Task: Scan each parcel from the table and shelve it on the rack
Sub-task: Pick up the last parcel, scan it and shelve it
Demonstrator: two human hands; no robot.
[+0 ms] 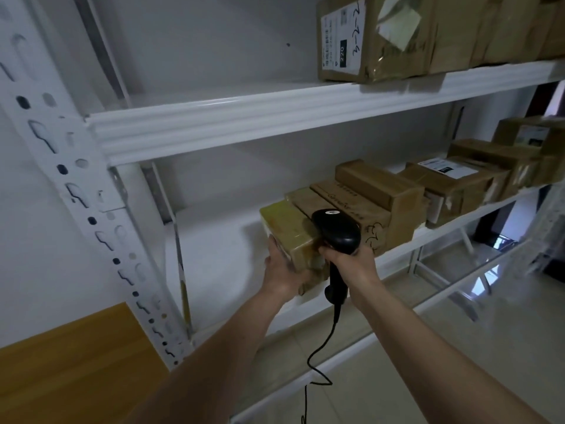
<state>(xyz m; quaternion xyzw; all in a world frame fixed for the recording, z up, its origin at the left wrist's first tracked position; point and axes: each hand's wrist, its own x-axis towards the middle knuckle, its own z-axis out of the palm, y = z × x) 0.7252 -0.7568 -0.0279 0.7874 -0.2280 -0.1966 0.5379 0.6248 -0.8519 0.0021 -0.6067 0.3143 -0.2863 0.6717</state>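
Rack (195, 123): white steel, slotted upright at my left, two shelves in view; pale wall behind, glossy tiled floor (458, 347) below right, a yellow-brown board (70, 368) at lower left.

Top shelf: large brown cartons (376, 38), the nearest bearing a white label with "220" on a black patch and a handwritten number I read as "3-2-2", uncertain; other print too small to read.

Lower shelf (220, 270): a row of brown cartons (382, 191) running off to the right, packed side by side. One has a white label, unreadable. The one just right of my parcel has black marker scrawl and a doodle on its front, not legible.

Parcel (290, 237): small carton under yellowish tape, at the left end of that row, touching its neighbour, its near end at the shelf's front edge.

Scanner (336, 234): black, corded, head over the parcel's right top edge, cable hanging down.

My left hand (282, 270): palm and fingers wrapped on the parcel's near left corner, gripping it.

My right hand (351, 261): fist closed round the scanner's handle.
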